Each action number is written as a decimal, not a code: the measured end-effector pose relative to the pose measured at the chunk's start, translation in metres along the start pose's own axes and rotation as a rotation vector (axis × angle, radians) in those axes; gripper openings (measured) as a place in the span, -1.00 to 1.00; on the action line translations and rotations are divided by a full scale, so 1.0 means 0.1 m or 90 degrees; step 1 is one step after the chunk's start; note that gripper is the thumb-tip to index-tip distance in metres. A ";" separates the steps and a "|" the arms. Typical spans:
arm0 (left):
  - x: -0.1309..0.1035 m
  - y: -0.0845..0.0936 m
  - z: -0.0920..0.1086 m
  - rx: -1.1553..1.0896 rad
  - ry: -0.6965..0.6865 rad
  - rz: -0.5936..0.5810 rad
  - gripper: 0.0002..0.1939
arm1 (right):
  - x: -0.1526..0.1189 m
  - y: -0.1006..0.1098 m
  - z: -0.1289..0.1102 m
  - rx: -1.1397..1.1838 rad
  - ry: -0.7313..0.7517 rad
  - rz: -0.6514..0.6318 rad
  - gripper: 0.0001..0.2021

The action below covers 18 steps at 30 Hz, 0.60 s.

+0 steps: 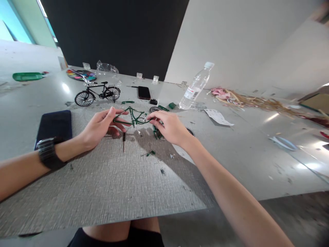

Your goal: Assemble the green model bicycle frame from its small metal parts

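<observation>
A green model bicycle frame is held up between my two hands, above a grey textured mat. My left hand has its fingers around the frame's left end. The fingertips of my right hand pinch its right end. Partly behind my right hand lie a small black wheel and more green parts. A thin dark screwdriver lies just below the frame. Nearer to me are a small green part, a little silvery piece and a tiny dark piece.
A black model bicycle stands at the back left, near a paint palette. A dark phone-like slab lies left, a phone further back. A clear bottle stands beyond my right hand, beside a paper sheet.
</observation>
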<state>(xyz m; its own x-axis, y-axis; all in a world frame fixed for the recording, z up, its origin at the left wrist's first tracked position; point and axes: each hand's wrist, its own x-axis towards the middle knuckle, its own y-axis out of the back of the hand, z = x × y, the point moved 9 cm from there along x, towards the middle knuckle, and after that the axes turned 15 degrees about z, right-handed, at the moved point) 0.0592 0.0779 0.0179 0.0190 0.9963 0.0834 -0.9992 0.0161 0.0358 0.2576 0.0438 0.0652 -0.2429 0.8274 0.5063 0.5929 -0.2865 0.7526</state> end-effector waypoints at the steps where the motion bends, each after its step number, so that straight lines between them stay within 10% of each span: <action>1: 0.00 0.01 -0.01 -0.003 0.002 0.002 -0.44 | 0.00 0.02 0.01 -0.004 0.000 0.004 -0.76; 18: 0.02 0.01 -0.06 -0.013 0.008 0.002 -0.49 | 0.00 0.03 -0.04 0.010 0.020 0.001 -0.78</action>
<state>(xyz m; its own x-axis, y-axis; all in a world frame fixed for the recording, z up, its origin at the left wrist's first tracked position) 0.0582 0.0806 0.0123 0.0155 0.9974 0.0708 -0.9998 0.0144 0.0159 0.2564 0.0413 0.0691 -0.2658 0.8111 0.5211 0.6059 -0.2799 0.7447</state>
